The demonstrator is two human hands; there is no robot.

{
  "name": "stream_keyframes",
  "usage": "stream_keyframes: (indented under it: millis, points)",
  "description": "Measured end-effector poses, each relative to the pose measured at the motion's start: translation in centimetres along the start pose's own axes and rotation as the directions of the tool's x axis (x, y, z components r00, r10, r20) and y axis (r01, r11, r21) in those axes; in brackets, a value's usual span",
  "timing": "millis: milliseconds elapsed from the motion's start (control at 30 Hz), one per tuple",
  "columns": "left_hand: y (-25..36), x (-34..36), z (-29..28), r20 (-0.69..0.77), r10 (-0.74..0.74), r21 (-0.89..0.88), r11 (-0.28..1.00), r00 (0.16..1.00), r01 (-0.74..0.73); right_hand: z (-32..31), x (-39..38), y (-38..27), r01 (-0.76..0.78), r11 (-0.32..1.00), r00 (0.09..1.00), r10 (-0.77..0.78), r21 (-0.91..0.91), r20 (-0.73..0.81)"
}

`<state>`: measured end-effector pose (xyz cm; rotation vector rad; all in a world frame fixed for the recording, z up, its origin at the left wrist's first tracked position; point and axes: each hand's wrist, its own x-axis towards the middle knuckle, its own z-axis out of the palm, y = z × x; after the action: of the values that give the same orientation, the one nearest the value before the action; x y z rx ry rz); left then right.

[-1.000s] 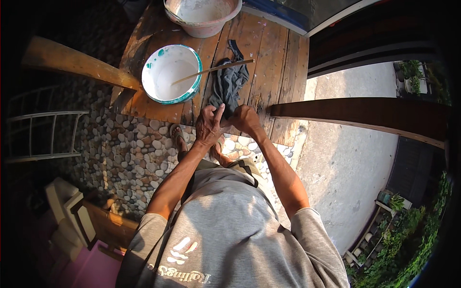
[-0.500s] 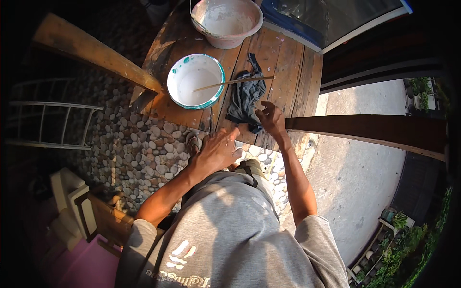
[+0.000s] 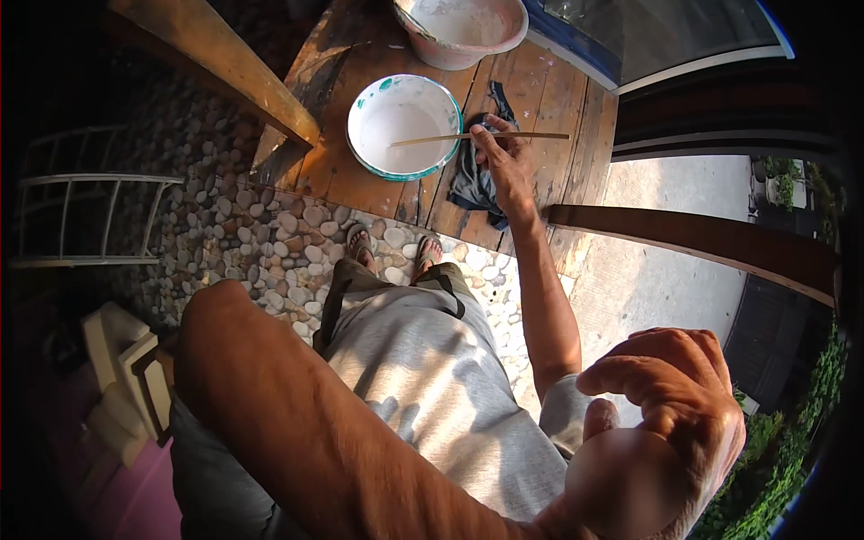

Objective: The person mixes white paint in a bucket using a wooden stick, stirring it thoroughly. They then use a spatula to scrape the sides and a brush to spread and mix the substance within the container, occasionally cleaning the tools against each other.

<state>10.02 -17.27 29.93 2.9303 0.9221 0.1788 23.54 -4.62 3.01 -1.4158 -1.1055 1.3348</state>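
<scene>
My right hand (image 3: pixel 509 171) has its fingers closed on a thin wooden stick (image 3: pixel 545 136), over the wooden tabletop (image 3: pixel 328 171). The stick's other end reaches into a white bucket (image 3: pixel 360 121) with a green rim, which holds a whitish liquid (image 3: pixel 409 130). Under this hand lies a crumpled dark grey cloth (image 3: pixel 468 180). My left forearm (image 3: pixel 315 423) crosses close in front of me toward the lower right. There my left hand (image 3: pixel 670 396) is raised with curled fingers, a gap showing between thumb and fingers; I see nothing in it. A blurred patch hides part of it.
A pinkish basin (image 3: pixel 459 45) with white residue stands farther back on the table. Wooden posts rise at the left (image 3: pixel 234 76) and right (image 3: pixel 684 238). A metal ladder (image 3: pixel 108 180) is at the left, over pebbled ground (image 3: pixel 261 234). A framed glass panel (image 3: pixel 666 40) is at the far right.
My left hand has come up from the table's front edge toward the lower right, close to me. My right hand has moved forward and taken hold of the stick, which has turned slightly.
</scene>
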Motion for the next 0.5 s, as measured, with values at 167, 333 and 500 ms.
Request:
stream_keyframes:
  millis: [167, 333, 500]
  points:
    - [-3.3, -2.4, -3.8, -0.009, 0.093, -0.073, 0.993, 0.996, -0.093, 2.1, 0.5, 1.5, 0.134, 0.990, 0.989, -0.130, 0.050, -0.070]
    - [-13.6, -3.7, -0.4, 0.135, -0.061, -0.518, 0.846, 0.989, 0.123, 1.7, -0.7, 0.8, 0.327, 0.875, 0.930, -0.365, -0.356, -0.042]
    - [-20.0, -11.4, 22.6, -0.085, -0.811, -0.581, 0.513, 0.579, 0.632, 5.6, -2.3, -1.9, 0.456, 0.786, 0.876, -0.479, -0.419, 0.056]
